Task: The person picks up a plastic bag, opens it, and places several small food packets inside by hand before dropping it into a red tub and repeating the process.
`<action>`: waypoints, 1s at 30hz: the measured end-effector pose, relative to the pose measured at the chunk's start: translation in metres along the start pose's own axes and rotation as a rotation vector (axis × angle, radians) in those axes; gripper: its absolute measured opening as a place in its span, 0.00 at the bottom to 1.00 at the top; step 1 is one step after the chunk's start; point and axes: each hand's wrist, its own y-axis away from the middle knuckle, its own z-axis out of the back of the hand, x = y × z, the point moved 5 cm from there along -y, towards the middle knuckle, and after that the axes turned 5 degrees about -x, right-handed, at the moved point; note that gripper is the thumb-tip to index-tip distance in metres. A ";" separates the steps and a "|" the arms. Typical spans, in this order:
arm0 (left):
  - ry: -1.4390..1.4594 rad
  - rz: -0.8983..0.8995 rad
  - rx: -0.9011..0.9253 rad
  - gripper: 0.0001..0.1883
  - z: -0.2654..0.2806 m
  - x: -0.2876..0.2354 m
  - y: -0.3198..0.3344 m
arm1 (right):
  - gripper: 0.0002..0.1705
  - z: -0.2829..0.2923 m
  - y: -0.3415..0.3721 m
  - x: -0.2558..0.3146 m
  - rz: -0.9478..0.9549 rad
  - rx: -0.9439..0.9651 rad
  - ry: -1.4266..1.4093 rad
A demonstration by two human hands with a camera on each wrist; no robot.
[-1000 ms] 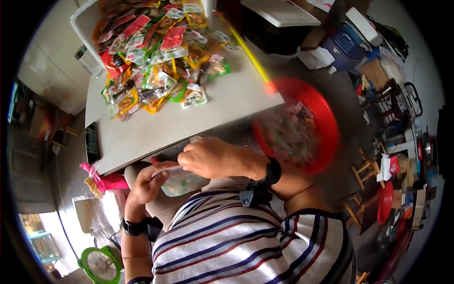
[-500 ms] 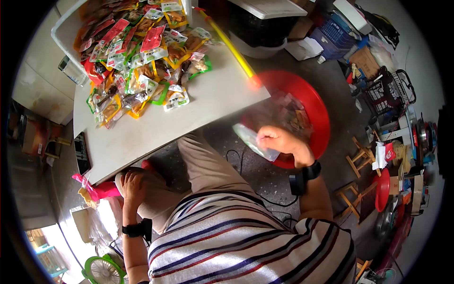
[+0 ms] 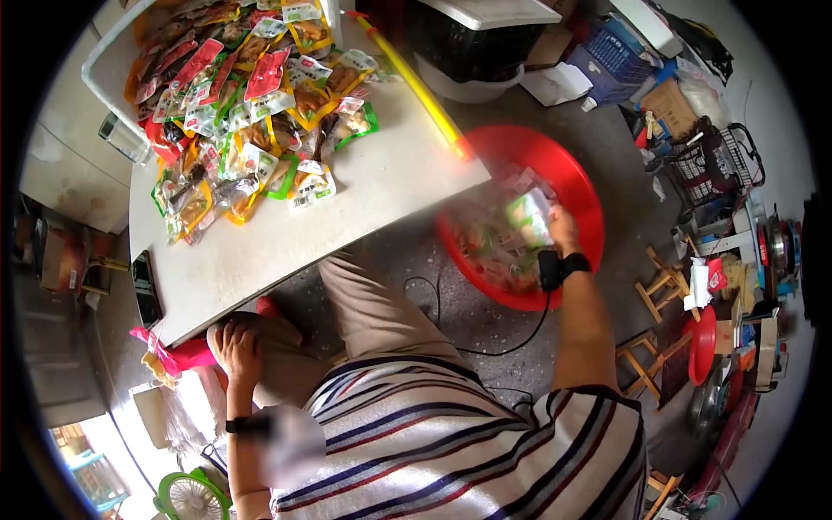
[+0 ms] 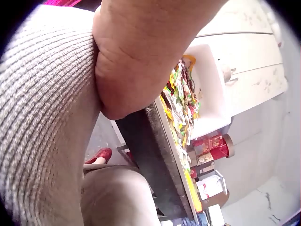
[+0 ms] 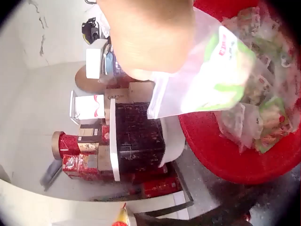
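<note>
Over the red basin (image 3: 582, 178), my right hand (image 3: 563, 230) grips a clear plastic bag (image 5: 169, 96) by its edge. A green and white packet (image 5: 230, 70) shows through the clear plastic. Several more bagged packets (image 5: 270, 120) lie inside the basin below it. My left hand (image 3: 236, 348) rests on the knee of the beige trousers, its fingers spread loosely and holding nothing. In the left wrist view only the heel of that hand (image 4: 131, 70) shows against the cloth; its fingers are hidden.
A heap of colourful food packets (image 3: 251, 130) spills from a white bin (image 3: 106, 69) onto the table (image 3: 364, 195). A yellow stick (image 3: 412, 82) lies along the table's right edge, a phone (image 3: 146, 286) at its left corner. A black cable (image 3: 520, 342) runs across the floor.
My hands were together over the lap one second ago. My right hand then carried the bag right, over the basin, while my left came down onto the knee.
</note>
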 end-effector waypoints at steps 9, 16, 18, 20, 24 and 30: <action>0.011 0.009 -0.046 0.10 0.003 -0.001 0.001 | 0.09 -0.013 0.020 0.035 -0.063 0.279 0.184; 0.173 0.145 -0.214 0.11 0.004 0.022 0.013 | 0.06 -0.075 0.089 0.145 0.318 0.404 -0.314; 0.202 0.234 -0.321 0.11 0.008 0.035 0.024 | 0.06 -0.066 0.099 0.189 0.458 0.353 -0.511; 0.249 0.382 -0.396 0.09 0.013 0.048 0.037 | 0.07 -0.060 0.105 0.231 0.491 0.382 -0.574; 0.237 0.669 -0.499 0.08 0.008 0.079 0.083 | 0.08 -0.029 0.130 0.303 0.690 0.346 -0.656; 0.016 0.826 -0.393 0.11 0.009 0.118 0.137 | 0.08 -0.028 0.170 0.353 0.880 0.372 -0.754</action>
